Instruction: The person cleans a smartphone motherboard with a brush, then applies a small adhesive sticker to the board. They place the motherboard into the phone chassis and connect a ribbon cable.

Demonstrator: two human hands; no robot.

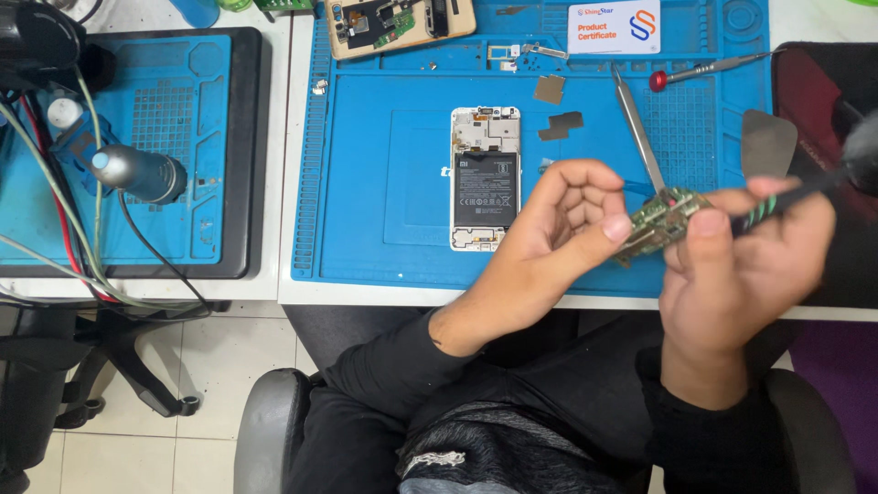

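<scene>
Small green printed circuit board [660, 223], irregular outline, densely populated with metal shields and components; held tilted above the near mat edge. Slim black-handled tool with green-striped grip [777, 203], lying slantwise, tip at the board.

A: Location type?
B: Phone-repair workshop. Evidence item one: white bench [293, 288] carrying a blue silicone repair mat [402, 201] with moulded parts trays.
A: Item two?
B: Opened phone [485, 178], back off, battery exposed, lying on the mat; a second stripped phone frame [400, 26] at the far edge.
A: Tools?
B: Tweezers [637, 128], a red-capped screwdriver [709, 69], a metal pry blade [766, 144], loose metal shields [560, 126].
A: Anything further?
B: Second blue mat [165, 128] to the left, with a hot-air handpiece [137, 172] and trailing cables [64, 220]. Tiled floor [229, 366], office chair.
</scene>
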